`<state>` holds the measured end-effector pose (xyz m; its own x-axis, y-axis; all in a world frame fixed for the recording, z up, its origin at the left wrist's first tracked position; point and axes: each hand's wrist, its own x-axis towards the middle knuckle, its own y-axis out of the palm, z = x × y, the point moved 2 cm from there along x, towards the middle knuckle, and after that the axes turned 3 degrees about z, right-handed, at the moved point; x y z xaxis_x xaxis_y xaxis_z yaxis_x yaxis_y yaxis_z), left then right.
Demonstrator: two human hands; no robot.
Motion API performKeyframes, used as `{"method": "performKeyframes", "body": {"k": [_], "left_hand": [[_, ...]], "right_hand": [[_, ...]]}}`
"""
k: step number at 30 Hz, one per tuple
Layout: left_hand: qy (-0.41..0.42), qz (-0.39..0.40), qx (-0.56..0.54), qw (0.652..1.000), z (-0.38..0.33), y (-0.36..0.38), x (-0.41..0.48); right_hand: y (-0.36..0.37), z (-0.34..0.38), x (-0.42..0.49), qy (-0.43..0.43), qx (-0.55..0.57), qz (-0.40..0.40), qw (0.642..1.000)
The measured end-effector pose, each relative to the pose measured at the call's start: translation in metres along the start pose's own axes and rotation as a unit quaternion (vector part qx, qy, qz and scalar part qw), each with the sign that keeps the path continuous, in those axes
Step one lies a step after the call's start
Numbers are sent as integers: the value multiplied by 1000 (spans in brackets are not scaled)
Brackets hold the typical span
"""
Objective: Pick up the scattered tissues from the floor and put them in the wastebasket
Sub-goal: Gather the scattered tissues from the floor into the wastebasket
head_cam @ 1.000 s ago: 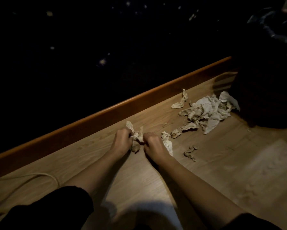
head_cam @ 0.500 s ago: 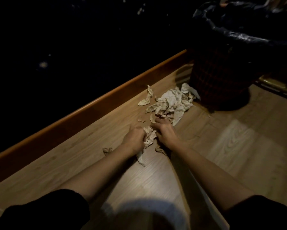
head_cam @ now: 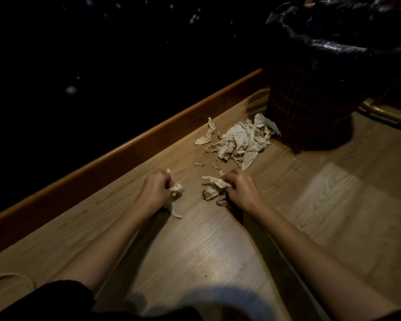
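left hand [head_cam: 156, 192] grips tissue wad [head_cam: 176, 188]; right hand [head_cam: 240, 189] grips crumpled tissue [head_cam: 214, 183]; fingertips hidden; wastebasket [head_cam: 310, 107] cut off right.

Crumpled paper tissues [head_cam: 238, 140], satin wood-grain floor [head_cam: 333, 205], glossy black plastic liner [head_cam: 333, 46].

On the floor [head_cam: 322, 216], the wastebasket [head_cam: 310, 112] stands at two o'clock; the tissues [head_cam: 238, 142] lie at one o'clock (touching its foot), with the baseboard [head_cam: 148, 144] behind.
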<state>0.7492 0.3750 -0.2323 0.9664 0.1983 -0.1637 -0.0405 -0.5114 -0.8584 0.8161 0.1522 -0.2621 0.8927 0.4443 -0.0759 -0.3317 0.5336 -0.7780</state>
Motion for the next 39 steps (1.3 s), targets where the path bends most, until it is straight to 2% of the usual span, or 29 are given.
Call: {"method": "performKeyframes", "body": {"k": [2, 3, 7, 11, 16, 20, 24, 26, 28, 29, 31, 33, 36, 39], "left_hand": [[-18, 8, 31, 999, 18, 8, -14], [-28, 10, 47, 998, 25, 14, -21], [-50, -58, 47, 996, 37, 29, -43], [-75, -121, 13, 990, 32, 43, -59], [-139, -103, 60, 983, 29, 47, -73], [-100, -111, -10, 989, 32, 47, -74], [-76, -109, -21, 991, 23, 38, -52], [-71, -94, -28, 993, 19, 31, -32], [-62, -91, -31, 993, 13, 19, -9], [-59, -97, -35, 993, 10, 12, 3], [-56, -117, -29, 991, 2, -4, 28], [-47, -135, -19, 990, -6, -16, 52], [-28, -115, -9, 993, -17, -20, 79], [-16, -88, -4, 996, -30, -15, 94]], "right_hand": [[8, -1, -15, 11, -37, 77, 996], [12, -2, -22, 9, -66, 90, 994], [32, -7, -39, -61, -104, 26, 992], [40, -14, -35, -84, -98, -15, 992], [26, -6, -4, -72, -27, -21, 997], [6, 6, 27, -54, -17, -55, 997], [-6, 19, 59, -40, -80, -78, 993], [-1, 22, 73, -7, -90, -49, 995], [6, 25, 80, 31, -84, 38, 995], [11, 27, 82, 31, -105, 77, 991], [24, 35, 81, 1, -171, 105, 980], [41, 39, 74, -35, -188, 61, 980], [59, 32, 56, -80, -137, -40, 987], [53, 18, 41, -121, -131, -71, 981]]}}
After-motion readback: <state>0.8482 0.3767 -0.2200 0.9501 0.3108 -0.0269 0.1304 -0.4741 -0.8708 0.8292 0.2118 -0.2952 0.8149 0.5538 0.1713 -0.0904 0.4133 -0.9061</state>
